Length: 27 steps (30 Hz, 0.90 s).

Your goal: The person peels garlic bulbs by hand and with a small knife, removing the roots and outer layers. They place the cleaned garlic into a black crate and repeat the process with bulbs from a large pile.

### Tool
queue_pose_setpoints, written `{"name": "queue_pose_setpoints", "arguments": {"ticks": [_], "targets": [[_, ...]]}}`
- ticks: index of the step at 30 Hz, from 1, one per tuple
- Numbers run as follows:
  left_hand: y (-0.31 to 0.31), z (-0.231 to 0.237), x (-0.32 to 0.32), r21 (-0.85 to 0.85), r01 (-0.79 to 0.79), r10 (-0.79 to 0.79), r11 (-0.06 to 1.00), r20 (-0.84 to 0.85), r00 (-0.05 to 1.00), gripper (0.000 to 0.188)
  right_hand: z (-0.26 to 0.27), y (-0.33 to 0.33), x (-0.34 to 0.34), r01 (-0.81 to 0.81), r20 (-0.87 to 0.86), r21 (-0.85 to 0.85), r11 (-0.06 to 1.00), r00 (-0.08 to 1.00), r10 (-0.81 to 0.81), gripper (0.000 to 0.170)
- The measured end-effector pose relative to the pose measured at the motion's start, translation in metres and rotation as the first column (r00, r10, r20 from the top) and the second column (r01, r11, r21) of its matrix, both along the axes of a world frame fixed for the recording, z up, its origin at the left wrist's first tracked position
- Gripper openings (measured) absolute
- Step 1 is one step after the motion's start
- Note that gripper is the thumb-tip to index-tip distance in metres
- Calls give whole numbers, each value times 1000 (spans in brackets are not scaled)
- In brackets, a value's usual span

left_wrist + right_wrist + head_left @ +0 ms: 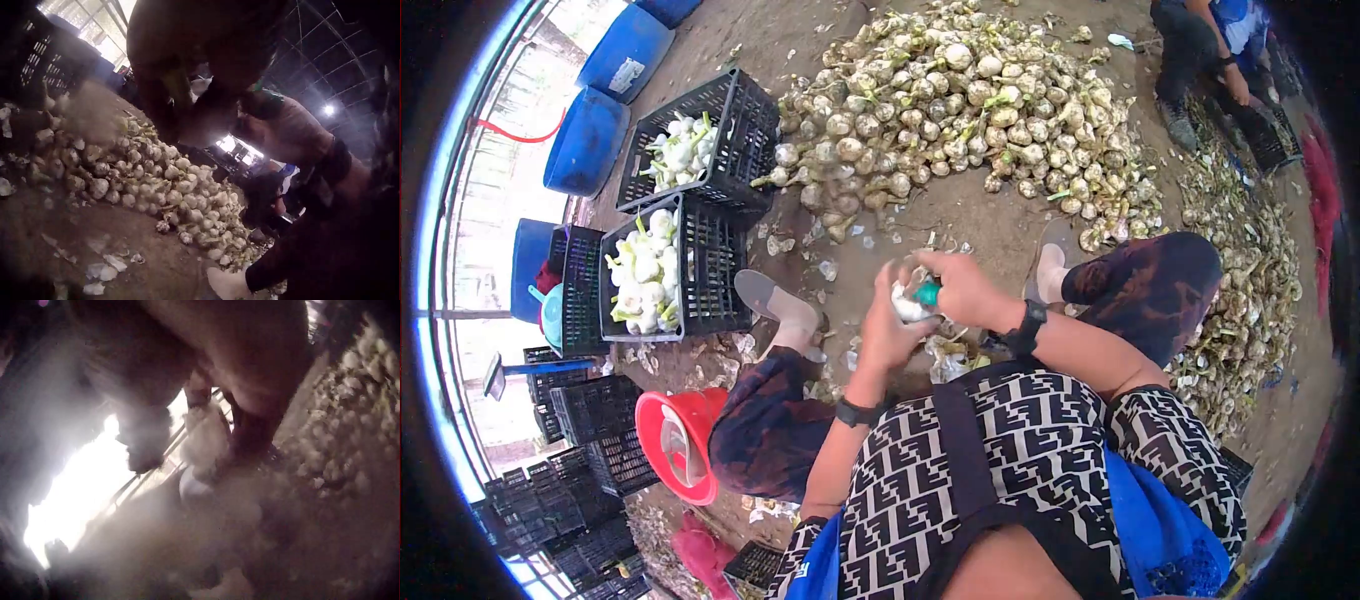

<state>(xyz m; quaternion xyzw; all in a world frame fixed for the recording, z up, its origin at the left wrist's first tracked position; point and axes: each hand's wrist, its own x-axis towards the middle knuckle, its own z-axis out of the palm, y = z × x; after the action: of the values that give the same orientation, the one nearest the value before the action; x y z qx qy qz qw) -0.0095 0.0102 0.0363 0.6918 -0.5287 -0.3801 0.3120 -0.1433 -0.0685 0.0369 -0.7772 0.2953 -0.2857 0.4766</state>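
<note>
In front of the body, my left hand (884, 328) holds a white garlic bulb (910, 304), its fingers curled round the near side. My right hand (972, 290) meets it from the other side and grips a small teal-green tool (927, 292), most of it hidden in the fist. In the left wrist view a bit of green (267, 103) shows at the right hand (284, 125). Fingers and haze cover much of the right wrist view, where a pale piece of the bulb (195, 486) shows below the fingers. Which kind of tool it is, I cannot tell.
A large heap of unpeeled garlic (960, 100) lies ahead. Black crates (722, 270) with white bulbs stand at the left, near blue barrels (585, 135). A red bucket (655, 440) is beside the left knee. Another person (1200, 60) sits at the far right.
</note>
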Motion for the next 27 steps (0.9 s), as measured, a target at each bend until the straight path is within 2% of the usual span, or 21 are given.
{"name": "queue_pose_setpoints", "arguments": {"ticks": [1, 2, 3, 4, 6, 7, 8, 10, 12, 14, 15, 16, 17, 18, 20, 21, 22, 24, 25, 26, 27], "targets": [[0, 4, -3, -30, -28, 27, 999, -8, 1000, 78, 0, 0, 1, 15, 109, 386, 922, 992, -62, 13], [1, 6, -4, -60, -56, 55, 997, -17, 998, 77, 0, -1, 2, -20, 183, 712, 702, 970, -158, 10], [-1, 6, -3, -60, -56, 56, 997, -15, 998, 77, -5, -3, 2, -168, 333, 838, 519, 911, -243, 12], [-3, 5, -1, -134, -44, 55, 990, 83, 995, 73, -9, -1, 2, -169, 334, 839, 518, 911, -243, 12], [-4, 1, 3, -209, -28, 66, 977, 179, 982, 70, -8, 1, 3, -279, 371, 923, 265, 829, -418, 13], [-4, -2, 6, -215, -17, 75, 977, 264, 962, 68, -3, -1, -1, -436, 480, 877, 204, 764, -432, 15], [-3, -5, 9, -217, -10, 87, 976, 348, 933, 67, 4, -4, -5, -441, 483, 875, 200, 767, -422, 15], [1, -15, 17, -158, -92, 140, 983, 330, 934, 66, 24, -11, -9, -611, 662, 747, 263, 644, -385, 21], [1, -24, 26, -116, -178, 207, 977, 331, 921, 65, 12, -23, -11, -649, 706, 705, 287, 601, -375, 23], [-1, -30, 34, -103, -317, 319, 943, 1, 948, 55, 1, -39, -4, -447, 579, 810, 379, 713, -396, 27], [-3, -22, 39, 19, -457, 437, 889, -327, 838, 50, -14, -42, 8, -284, 424, 837, 468, 876, -228, 29], [-5, -16, 40, 168, -528, 508, 832, -613, 606, 45, -42, -41, 17, -122, 213, 800, 588, 973, -87, 32], [-5, -45, 55, 181, -589, 458, 787, -812, 362, 33, -117, -36, 21, -54, -41, 496, 867, 996, 85, 36], [-6, -55, 73, 163, -614, 460, 772, -810, 364, 33, -177, -30, 27, -88, -326, 87, 992, 939, 112, 39], [-11, -63, 99, 420, -663, 418, 620, -892, -174, 28, -130, -11, 24, -149, -419, 17, 989, 897, 142, 45], [-13, -35, 109, 389, -709, 411, 588, -899, -152, 25, -142, -8, 20, -227, -502, 112, 967, 827, 252, 43], [-15, -35, 136, 404, -750, 359, 524, -903, -235, 26, -159, -6, 11, -290, -568, 211, 934, 741, 358, 42], [-13, -9, 184, 79, -866, -11, 494, -995, -96, 32, -220, 12, -24, -233, -723, 135, 963, 642, 256, 39], [-16, 14, 196, 72, -930, -28, 360, -996, -88, 35, -286, 19, -48, -308, -804, 110, 945, 531, 267, 43], [-21, 40, 206, 59, -975, -54, 216, -996, -73, 37, -222, 16, -47, -230, -875, 221, 948, 383, 296, 48], [-20, 50, 215, 96, -972, -32, 214, -994, -105, 38, -178, 12, -40, -239, -884, 319, 917, 274, 379, 49]]}}
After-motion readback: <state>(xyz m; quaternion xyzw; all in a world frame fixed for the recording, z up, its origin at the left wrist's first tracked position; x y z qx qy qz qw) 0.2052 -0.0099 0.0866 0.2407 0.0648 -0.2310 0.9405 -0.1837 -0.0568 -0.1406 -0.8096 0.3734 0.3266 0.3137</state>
